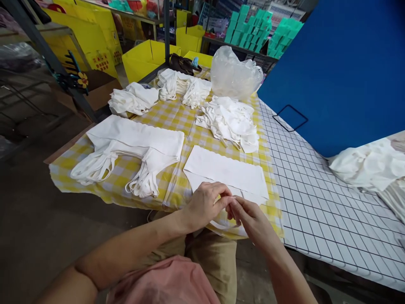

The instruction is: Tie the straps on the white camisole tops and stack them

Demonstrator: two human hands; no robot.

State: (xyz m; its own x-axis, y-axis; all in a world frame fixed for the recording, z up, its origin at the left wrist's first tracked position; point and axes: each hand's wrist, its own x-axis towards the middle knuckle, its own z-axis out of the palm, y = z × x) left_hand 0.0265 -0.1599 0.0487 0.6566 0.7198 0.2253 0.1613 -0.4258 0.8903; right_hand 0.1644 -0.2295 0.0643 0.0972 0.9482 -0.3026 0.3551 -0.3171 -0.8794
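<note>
A white strappy bra top (pixel 226 171) lies flat near the table's front edge, its scalloped band facing away from me. Over its near edge, my left hand (pixel 207 204) is closed in a pinch, fingertips meeting those of my right hand (pixel 251 217). My right hand pinches too, and a thin white strap (pixel 226 226) loops below both hands. What exactly lies between the fingertips is mostly hidden. To the left is a neat stack of white bra tops (pixel 136 137) with their straps bunched toward me.
Beyond lie a loose heap of white garments (pixel 232 120), more folded piles (pixel 183 84) and a clear plastic bag (pixel 234 74). A yellow checked cloth (pixel 171 177) covers the table. A blue panel (pixel 341 76) and a wire grid (pixel 303 202) flank the right; a metal post (pixel 53 55) rises left.
</note>
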